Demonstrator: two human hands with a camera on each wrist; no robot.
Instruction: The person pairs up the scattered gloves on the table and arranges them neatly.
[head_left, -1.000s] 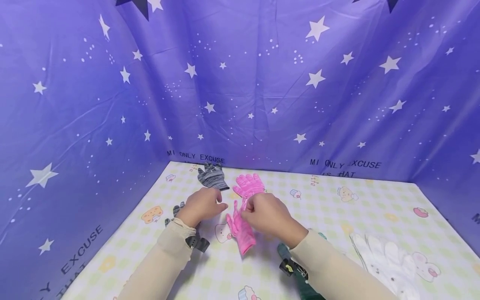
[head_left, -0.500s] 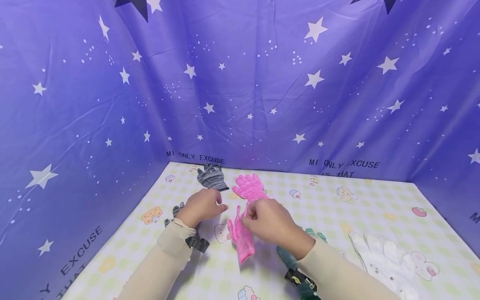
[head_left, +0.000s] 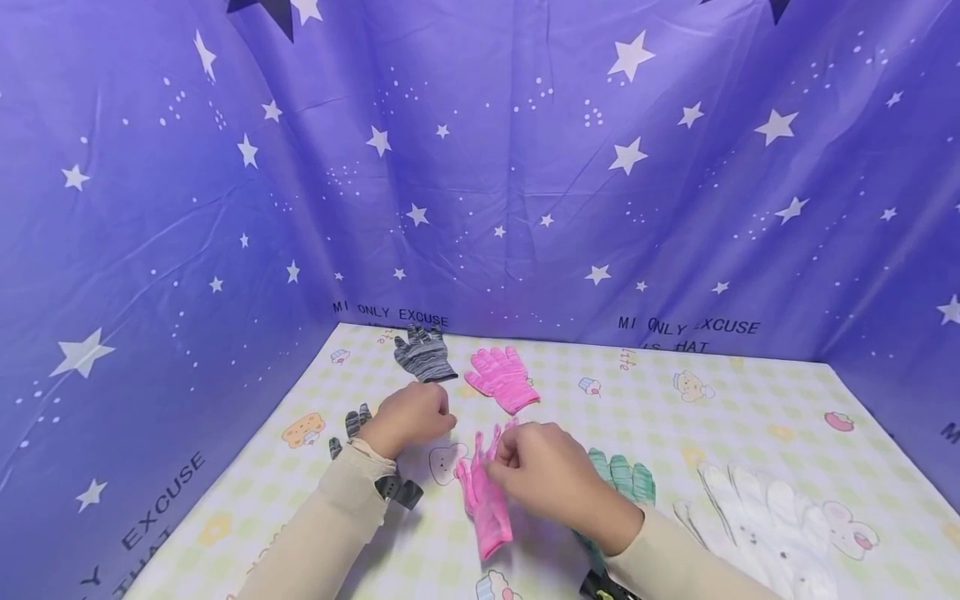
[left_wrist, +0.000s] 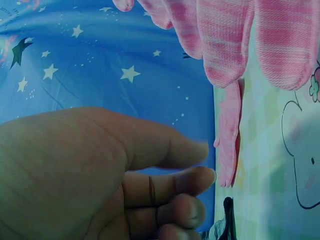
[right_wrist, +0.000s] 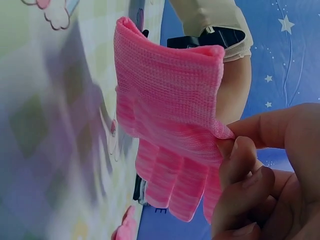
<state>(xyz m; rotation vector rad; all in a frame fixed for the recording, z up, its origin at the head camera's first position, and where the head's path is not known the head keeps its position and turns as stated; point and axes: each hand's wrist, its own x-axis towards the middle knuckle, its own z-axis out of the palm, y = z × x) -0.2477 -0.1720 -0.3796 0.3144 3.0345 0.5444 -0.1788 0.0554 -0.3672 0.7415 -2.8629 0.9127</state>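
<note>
In the head view my right hand pinches a pink knit glove by its side edge, between thumb and fingertips. The right wrist view shows this glove held up off the table, its cuff uppermost and its fingers hanging down. My left hand hovers to the left with fingers loosely curled; nothing is in it in the left wrist view. Another pink glove lies flat just beyond the hands. A grey striped glove rests behind my left hand, and a second grey glove is partly hidden under the left wrist.
Green gloves lie partly covered by my right forearm. White gloves are at the right front. A checked, cartoon-printed cloth covers the table, and a purple star-patterned curtain stands behind and at the sides.
My right hand has drawn the pinched pink glove toward me, away from the flat pink glove, whose cuff now shows. The left hand has barely moved. More of the green glove is uncovered.
</note>
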